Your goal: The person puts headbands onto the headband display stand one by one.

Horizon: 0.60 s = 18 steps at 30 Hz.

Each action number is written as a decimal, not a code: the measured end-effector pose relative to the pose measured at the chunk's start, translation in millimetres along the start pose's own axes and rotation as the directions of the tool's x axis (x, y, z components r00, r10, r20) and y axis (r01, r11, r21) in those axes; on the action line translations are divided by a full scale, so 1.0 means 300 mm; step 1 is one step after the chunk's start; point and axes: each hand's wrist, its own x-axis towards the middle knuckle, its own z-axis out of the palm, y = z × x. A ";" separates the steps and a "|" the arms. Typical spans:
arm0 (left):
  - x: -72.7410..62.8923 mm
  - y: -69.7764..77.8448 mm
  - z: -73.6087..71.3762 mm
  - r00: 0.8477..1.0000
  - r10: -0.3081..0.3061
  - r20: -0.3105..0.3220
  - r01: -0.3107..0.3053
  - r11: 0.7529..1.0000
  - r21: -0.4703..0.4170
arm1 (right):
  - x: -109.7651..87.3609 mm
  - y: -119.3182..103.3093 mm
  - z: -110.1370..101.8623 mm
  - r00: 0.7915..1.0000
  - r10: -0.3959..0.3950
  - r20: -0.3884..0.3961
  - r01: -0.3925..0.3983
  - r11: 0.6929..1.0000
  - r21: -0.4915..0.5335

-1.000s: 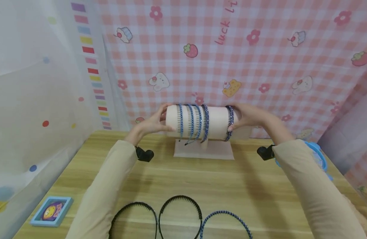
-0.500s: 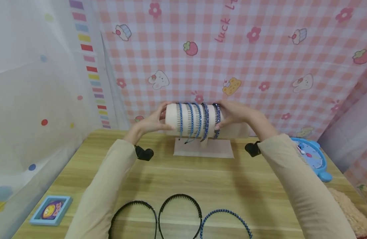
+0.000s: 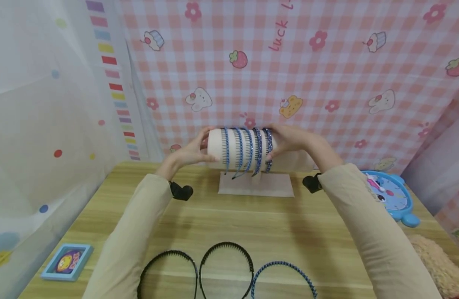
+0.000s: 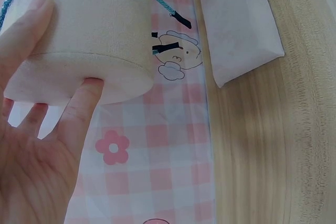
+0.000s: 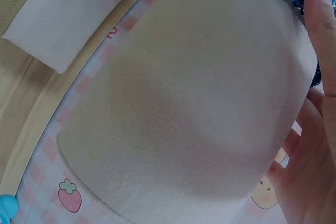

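Note:
A cream padded display roll (image 3: 216,145) stands on a pale flat base (image 3: 274,186) at the table's back. My left hand (image 3: 190,153) grips its left end, thumb on the front; in the left wrist view a finger presses the end face (image 4: 126,85). Three light-blue braided headbands (image 3: 238,147) and a dark-blue sparkly headband (image 3: 258,149) circle the roll. Close to their right, my right hand (image 3: 291,139) holds another sparkly headband (image 3: 268,143), its thumb at the front and fingers hidden behind the roll. The roll's right part is bare in the right wrist view.
Two black toothed headbands (image 3: 227,243) and a blue one (image 3: 281,263) lie along the table's front. A small blue frame (image 3: 67,261) lies front left. At the right are a blue toy clock (image 3: 395,195) and a fuzzy plush (image 3: 435,261). Checked cloth hangs behind.
My right hand has slid the sparkly headband leftward along the roll, up close to the others, quickly at first and slightly since. My left hand has stayed on the roll's end.

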 end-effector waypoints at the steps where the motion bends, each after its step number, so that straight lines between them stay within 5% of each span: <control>1: 0.001 -0.001 0.000 1.000 -0.001 -0.001 0.001 1.000 -0.003 | 0.001 0.001 0.000 1.000 -0.003 0.002 0.003 1.000 0.008; 12: -0.006 0.001 -0.002 1.000 -0.015 -0.005 0.015 1.000 -0.003 | 0.014 -0.009 -0.012 0.999 -0.016 0.040 0.015 0.999 0.031; 18: -0.002 0.003 0.000 1.000 -0.026 -0.018 0.026 1.000 -0.005 | 0.026 -0.005 -0.030 0.995 0.054 0.089 -0.053 0.999 -0.011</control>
